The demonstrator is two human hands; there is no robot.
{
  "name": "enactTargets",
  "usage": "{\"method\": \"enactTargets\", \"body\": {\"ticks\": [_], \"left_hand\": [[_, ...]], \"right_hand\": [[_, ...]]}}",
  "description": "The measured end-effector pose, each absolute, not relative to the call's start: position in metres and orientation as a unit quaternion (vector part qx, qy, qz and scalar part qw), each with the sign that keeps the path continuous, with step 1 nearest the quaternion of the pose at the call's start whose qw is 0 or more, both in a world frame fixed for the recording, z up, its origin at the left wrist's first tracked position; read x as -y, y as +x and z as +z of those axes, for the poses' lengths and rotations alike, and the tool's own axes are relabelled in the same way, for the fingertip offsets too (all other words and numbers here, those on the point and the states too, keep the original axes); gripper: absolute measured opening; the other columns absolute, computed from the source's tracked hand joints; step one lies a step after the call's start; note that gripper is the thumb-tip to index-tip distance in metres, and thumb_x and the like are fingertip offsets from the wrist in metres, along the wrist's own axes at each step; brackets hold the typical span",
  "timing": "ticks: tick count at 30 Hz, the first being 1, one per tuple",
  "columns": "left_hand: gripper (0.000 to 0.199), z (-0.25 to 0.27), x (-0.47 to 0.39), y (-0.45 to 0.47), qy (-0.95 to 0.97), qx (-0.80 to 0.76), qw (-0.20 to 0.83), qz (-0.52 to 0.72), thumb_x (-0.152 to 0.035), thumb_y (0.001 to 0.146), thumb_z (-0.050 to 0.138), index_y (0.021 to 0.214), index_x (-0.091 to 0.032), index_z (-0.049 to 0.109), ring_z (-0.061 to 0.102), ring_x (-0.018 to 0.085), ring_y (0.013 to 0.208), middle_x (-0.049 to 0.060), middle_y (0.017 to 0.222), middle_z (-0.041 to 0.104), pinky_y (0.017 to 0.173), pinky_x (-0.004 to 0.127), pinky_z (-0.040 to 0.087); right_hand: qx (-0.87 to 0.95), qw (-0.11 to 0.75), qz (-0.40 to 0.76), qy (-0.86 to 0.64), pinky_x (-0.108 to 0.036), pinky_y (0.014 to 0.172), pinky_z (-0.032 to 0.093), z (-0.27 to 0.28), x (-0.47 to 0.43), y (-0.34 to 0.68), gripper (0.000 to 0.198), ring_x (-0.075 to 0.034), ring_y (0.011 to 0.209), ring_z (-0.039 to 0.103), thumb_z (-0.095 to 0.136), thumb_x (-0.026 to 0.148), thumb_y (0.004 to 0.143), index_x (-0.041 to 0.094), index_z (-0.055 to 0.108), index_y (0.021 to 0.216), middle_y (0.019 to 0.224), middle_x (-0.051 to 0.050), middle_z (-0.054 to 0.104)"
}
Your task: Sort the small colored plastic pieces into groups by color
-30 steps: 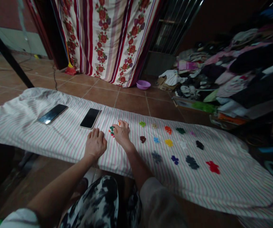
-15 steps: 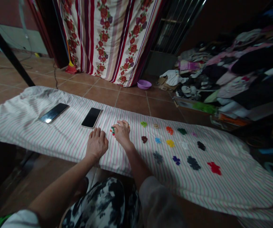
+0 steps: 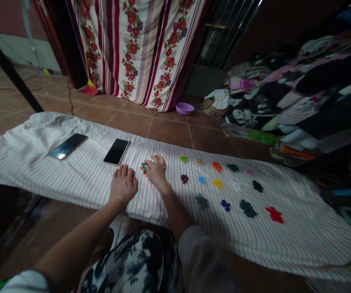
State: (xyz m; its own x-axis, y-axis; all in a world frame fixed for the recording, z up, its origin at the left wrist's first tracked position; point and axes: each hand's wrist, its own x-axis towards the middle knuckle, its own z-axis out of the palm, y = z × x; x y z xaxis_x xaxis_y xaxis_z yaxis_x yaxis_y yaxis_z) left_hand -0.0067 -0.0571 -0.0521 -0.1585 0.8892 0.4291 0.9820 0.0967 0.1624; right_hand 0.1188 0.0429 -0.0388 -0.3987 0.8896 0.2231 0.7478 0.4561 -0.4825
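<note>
My left hand (image 3: 123,185) lies palm down on the striped cloth (image 3: 80,179), its fingers flat, just below a dark-screened phone (image 3: 116,151). To its right, my right hand (image 3: 156,170) reaches over a small heap of mixed tiny pieces (image 3: 144,168), red, green and orange. Its thumb and fingers are apart and bent down to the cloth, with part of the heap covered. Further right are small piles sorted by colour, among them a lime-green pile (image 3: 183,159), a brown pile (image 3: 184,178), a yellow pile (image 3: 218,183) and a red pile (image 3: 274,215).
Another phone (image 3: 68,146) lies at the left on the cloth. Beyond the table stand a purple basin (image 3: 184,108) and a floral curtain (image 3: 144,53). A large heap of clothes (image 3: 285,89) fills the back right. A black pole (image 3: 10,67) slants at the left.
My right hand has shifted slightly, and more of the mixed pieces now show beside its thumb. My left hand stays in place. The whole view has moved a little.
</note>
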Motion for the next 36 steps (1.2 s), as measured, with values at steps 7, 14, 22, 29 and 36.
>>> {"method": "enactTargets", "body": {"ticks": [7, 14, 22, 29, 36], "left_hand": [[0.027, -0.051, 0.058, -0.006, -0.64, 0.736, 0.1, -0.199, -0.025, 0.09, 0.039, 0.104, -0.013, 0.06, 0.046, 0.034, 0.131, 0.02, 0.13, 0.058, 0.108, 0.048, 0.036], [0.026, -0.053, 0.057, -0.008, -0.641, 0.732, 0.107, -0.204, -0.024, 0.09, 0.04, 0.104, -0.014, 0.06, 0.047, 0.033, 0.13, 0.019, 0.129, 0.059, 0.108, 0.048, 0.036], [0.028, -0.052, 0.057, -0.007, -0.641, 0.734, 0.098, -0.199, -0.025, 0.09, 0.04, 0.105, -0.012, 0.06, 0.046, 0.034, 0.131, 0.021, 0.131, 0.057, 0.108, 0.048, 0.036], [0.027, -0.052, 0.057, -0.007, -0.637, 0.74, 0.115, -0.181, -0.025, 0.089, 0.042, 0.104, -0.012, 0.061, 0.048, 0.035, 0.129, 0.02, 0.131, 0.057, 0.107, 0.048, 0.038], [0.027, -0.053, 0.058, -0.007, -0.641, 0.735, 0.125, -0.183, -0.025, 0.089, 0.041, 0.104, -0.012, 0.061, 0.049, 0.034, 0.128, 0.02, 0.13, 0.058, 0.107, 0.048, 0.039]], "right_hand": [[0.814, 0.259, 0.165, -0.493, -0.051, 0.109, 0.025, -0.036, -0.042, 0.119, 0.015, -0.029, 0.136, 0.029, 0.058, 0.024, 0.088, 0.026, 0.073, 0.087, 0.134, -0.006, 0.057], [0.808, 0.27, 0.182, -0.491, -0.049, 0.109, 0.026, -0.037, -0.043, 0.121, 0.013, -0.028, 0.135, 0.032, 0.06, 0.024, 0.087, 0.024, 0.072, 0.083, 0.128, -0.006, 0.06], [0.797, 0.321, 0.198, -0.472, -0.042, 0.107, 0.033, -0.037, -0.05, 0.127, 0.017, -0.024, 0.127, 0.043, 0.053, 0.018, 0.087, 0.024, 0.069, 0.09, 0.108, -0.006, 0.069], [0.763, 0.386, 0.2, -0.479, -0.036, 0.095, 0.043, -0.037, -0.06, 0.146, 0.017, -0.022, 0.102, 0.057, 0.052, 0.014, 0.083, 0.023, 0.067, 0.083, 0.093, -0.005, 0.069], [0.736, 0.41, 0.177, -0.509, -0.033, 0.088, 0.045, -0.036, -0.067, 0.17, 0.017, -0.021, 0.093, 0.06, 0.053, 0.019, 0.084, 0.023, 0.068, 0.089, 0.088, -0.003, 0.07]]}}
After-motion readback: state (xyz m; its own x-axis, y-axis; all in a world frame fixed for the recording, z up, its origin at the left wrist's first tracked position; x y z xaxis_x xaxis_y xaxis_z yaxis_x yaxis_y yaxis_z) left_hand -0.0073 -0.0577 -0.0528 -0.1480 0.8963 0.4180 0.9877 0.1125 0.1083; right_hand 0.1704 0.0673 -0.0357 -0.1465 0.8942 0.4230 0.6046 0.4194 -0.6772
